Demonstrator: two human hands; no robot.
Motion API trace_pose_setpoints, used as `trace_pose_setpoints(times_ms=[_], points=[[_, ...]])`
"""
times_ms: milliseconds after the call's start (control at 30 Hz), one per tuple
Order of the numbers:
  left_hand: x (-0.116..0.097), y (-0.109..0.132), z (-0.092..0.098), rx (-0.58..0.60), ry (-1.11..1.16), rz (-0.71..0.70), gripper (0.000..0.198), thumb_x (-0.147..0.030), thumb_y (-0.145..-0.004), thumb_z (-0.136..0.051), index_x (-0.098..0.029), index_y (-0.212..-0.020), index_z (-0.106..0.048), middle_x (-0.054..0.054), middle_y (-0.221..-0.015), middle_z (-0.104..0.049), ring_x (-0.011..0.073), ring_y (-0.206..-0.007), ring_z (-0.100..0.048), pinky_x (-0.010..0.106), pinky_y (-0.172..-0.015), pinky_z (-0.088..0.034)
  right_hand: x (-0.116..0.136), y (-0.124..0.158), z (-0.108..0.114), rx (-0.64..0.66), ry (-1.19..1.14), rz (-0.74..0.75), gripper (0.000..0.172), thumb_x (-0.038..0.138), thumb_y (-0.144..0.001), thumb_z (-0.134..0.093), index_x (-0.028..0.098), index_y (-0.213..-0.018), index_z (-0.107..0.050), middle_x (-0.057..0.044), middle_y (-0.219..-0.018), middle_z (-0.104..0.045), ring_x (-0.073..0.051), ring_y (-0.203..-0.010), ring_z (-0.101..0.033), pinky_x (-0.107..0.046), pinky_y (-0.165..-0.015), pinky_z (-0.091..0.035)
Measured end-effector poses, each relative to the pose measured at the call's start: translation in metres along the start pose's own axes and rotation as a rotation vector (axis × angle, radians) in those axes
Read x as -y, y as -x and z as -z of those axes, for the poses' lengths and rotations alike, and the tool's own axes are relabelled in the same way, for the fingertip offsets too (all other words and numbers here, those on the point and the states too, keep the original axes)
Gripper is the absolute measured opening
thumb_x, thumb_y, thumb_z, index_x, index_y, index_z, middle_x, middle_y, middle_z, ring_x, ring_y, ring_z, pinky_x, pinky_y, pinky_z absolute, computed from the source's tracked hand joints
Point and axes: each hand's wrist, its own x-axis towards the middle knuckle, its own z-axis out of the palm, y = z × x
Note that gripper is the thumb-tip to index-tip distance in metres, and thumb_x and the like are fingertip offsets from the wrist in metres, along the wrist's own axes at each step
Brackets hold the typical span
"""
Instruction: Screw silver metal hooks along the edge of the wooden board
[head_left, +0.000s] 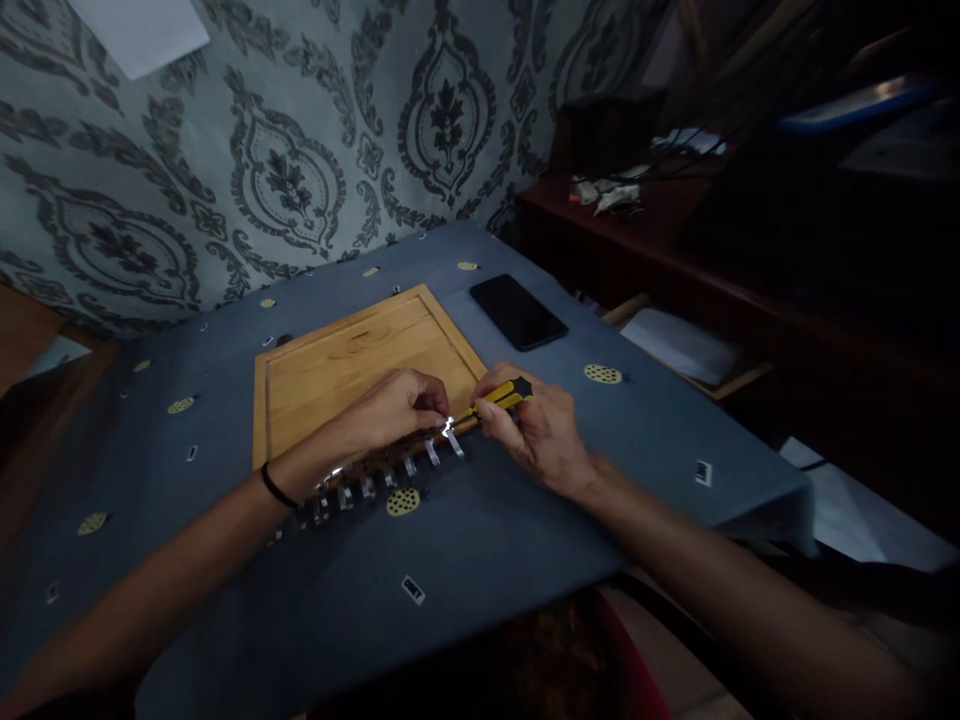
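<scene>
My right hand (540, 430) is closed around the yellow and black handle of a screwdriver (501, 396), whose shaft points left. At its tip a small shiny metal piece (448, 428) sits near the front right edge of a wooden board (352, 365). My left hand (394, 408), with a dark band on the wrist, rests over the board's front edge, thumb and fingers pinched on that metal piece. Several silvery metal clips (367, 487) stand in a row along the front edge. My left forearm partly hides the row's left end.
A black phone (517, 310) lies right of the board on the blue patterned tablecloth (480, 540). Behind is a patterned wall (292, 180). To the right stand a dark red desk (600, 225) with small items on it and an open drawer (679, 345).
</scene>
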Motion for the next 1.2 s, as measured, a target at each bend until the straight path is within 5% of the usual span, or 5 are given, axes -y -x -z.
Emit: trace_pose_setpoints(times_ms=[1200], points=[[0.009,0.002,-0.008,-0.024,0.033,-0.070,0.009,-0.011,-0.077,-0.064,-0.017,-0.071,-0.063,-0.004,-0.065,-0.060,0.0111,-0.062,-0.054,0.023,-0.062,-0.042,0.002,0.000,0.000,-0.019,0.017,0.012,0.033,0.034,-0.108,-0.043,0.024,-0.077,-0.049,-0.002,-0.073,-0.065,-0.014,-0.063,-0.060,-0.028,-0.058,-0.047]])
